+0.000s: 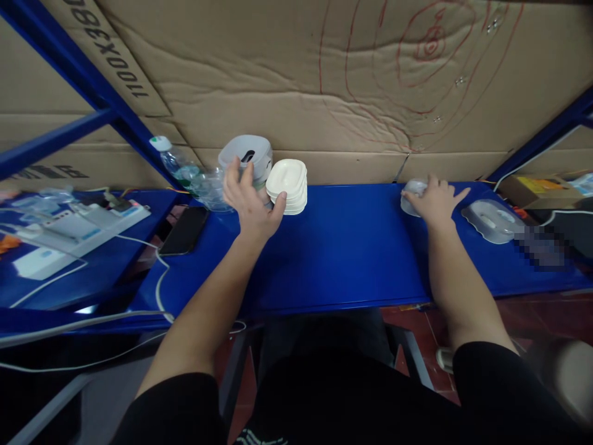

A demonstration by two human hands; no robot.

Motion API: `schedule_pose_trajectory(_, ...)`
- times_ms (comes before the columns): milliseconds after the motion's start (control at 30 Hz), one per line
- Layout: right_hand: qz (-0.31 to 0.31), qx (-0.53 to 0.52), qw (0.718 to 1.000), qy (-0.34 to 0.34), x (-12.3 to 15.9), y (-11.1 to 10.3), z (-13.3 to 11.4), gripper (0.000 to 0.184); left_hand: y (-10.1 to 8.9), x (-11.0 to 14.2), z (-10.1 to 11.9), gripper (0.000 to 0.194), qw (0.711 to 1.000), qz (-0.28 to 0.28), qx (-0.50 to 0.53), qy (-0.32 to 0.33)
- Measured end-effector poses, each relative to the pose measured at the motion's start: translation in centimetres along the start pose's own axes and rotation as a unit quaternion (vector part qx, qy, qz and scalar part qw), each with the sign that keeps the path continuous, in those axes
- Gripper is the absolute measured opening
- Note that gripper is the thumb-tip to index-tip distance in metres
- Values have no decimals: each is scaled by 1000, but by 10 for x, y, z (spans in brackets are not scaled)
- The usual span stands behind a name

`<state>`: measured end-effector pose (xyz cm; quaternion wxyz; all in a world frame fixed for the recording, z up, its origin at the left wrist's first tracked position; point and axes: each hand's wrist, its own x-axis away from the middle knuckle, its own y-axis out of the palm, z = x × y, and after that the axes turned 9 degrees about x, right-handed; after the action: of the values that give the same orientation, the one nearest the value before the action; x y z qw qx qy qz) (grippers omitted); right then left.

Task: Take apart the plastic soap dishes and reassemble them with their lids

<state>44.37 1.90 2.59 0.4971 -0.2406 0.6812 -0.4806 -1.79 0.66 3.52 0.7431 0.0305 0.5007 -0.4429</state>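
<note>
My left hand [252, 201] is open, fingers apart, beside a stack of cream-coloured square dishes [288, 179]. Its thumb lies against or just in front of the stack's left side; I cannot tell whether it touches. Behind those fingers stands a whitish rounded container [259, 147] with a dark slot, partly covered by the hand. Far to the right, my right hand [436, 199] has thumb and forefinger around a small clear plastic container [410, 207], its other fingers spread. Part of that container is hidden by the hand.
A clear bottle with a white cap [172, 159] leans at the left, near a dark phone [184, 230] and a white power strip [83, 238] with cables. On the right lies a clear plastic lid-like piece [493, 225]. Cardboard [278, 74] walls the back of the blue table [343, 247].
</note>
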Motion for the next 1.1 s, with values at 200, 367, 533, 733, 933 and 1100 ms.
schedule_pose_trajectory(200,-130,-54,978,-156,11,-5,-23,87,-2,0,7,105,1000,-11,8,-9)
schedule_pose_trajectory(367,-127,-233,891,-368,26,-7,-51,75,-1,2,8,102,1000,-22,16,-9)
schedule_pose_trajectory(533,-137,-364,822,-416,46,-16,-75,60,3,4,4,96,999,-29,12,11)
schedule_pose_trajectory(733,-46,-525,829,-186,53,-27,-79,70,10,10,11,78,997,-55,21,56)
schedule_pose_trajectory(933,-105,-574,808,-76,54,-65,-93,74,15,21,28,68,966,-127,51,221)
schedule_pose_trajectory(1100,-187,-586,780,-114,70,-85,-120,69,14,30,45,60,896,-131,83,415)
